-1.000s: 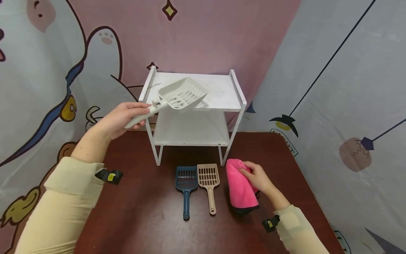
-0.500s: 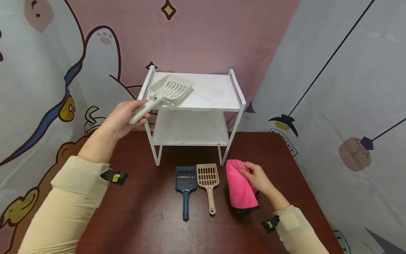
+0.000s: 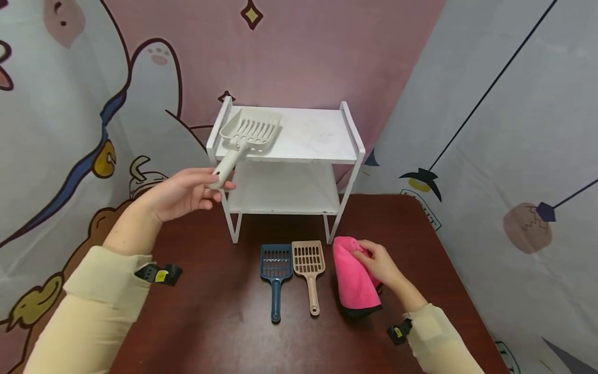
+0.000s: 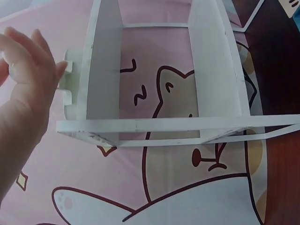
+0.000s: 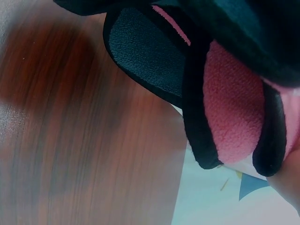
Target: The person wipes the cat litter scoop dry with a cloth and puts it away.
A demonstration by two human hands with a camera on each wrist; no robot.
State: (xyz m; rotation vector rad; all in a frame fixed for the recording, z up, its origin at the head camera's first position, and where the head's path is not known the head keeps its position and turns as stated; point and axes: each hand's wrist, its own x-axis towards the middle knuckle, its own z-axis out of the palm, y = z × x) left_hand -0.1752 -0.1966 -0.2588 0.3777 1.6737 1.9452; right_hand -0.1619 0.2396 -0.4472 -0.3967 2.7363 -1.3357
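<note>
Shelving the white scoop, apparently! Left hand pinched its handle, right hand pinched pink cloth; gentle release looked due.

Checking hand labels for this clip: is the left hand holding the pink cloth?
No, the right hand grips the pink cloth, while the left hand holds the white scoop.

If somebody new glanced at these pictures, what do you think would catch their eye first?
Probably the bright pink cloth, gripped by the right hand on the right side of the dark table. Next comes the white slotted scoop, its handle in the left hand, its head against the top of the white shelf. The blue scoop and beige scoop lie side by side in front.
</note>
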